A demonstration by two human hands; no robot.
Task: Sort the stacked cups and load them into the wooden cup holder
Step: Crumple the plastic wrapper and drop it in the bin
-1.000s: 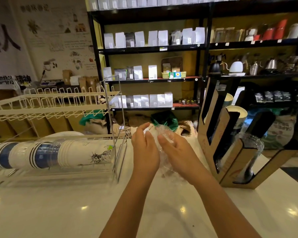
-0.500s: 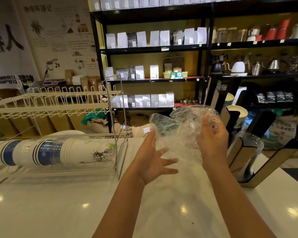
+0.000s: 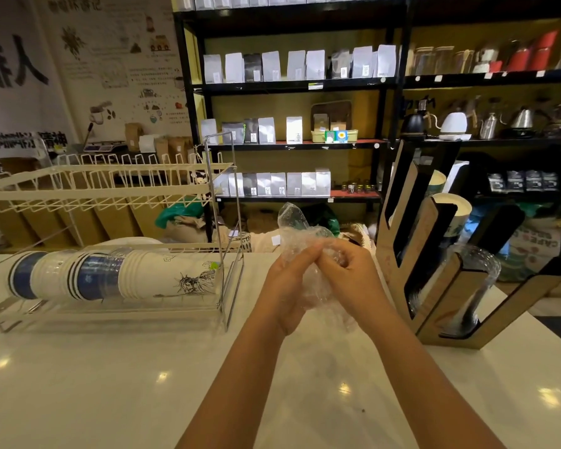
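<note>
Both my hands meet above the white counter and crumple a clear plastic wrapper (image 3: 297, 233) between them. My left hand (image 3: 287, 283) grips its left side, my right hand (image 3: 350, 273) its right side. A stack of cups (image 3: 110, 277), white paper, blue-banded and clear ones, lies on its side in the wire rack (image 3: 117, 186) to the left. The wooden cup holder (image 3: 441, 286) stands slanted at the right. Clear plastic cups (image 3: 476, 270) fill its front slot, and paper cups (image 3: 452, 212) show in slots behind.
The white counter (image 3: 143, 384) stretches in front of me. Black shelves (image 3: 292, 85) with bags, kettles and jars stand behind it. Sacks and brown boxes sit on the floor beyond the counter's far edge.
My right hand came down from beside the cup holder and my left hand closed on the wrapper. The loose, spread wrapper is now bunched between both hands.
</note>
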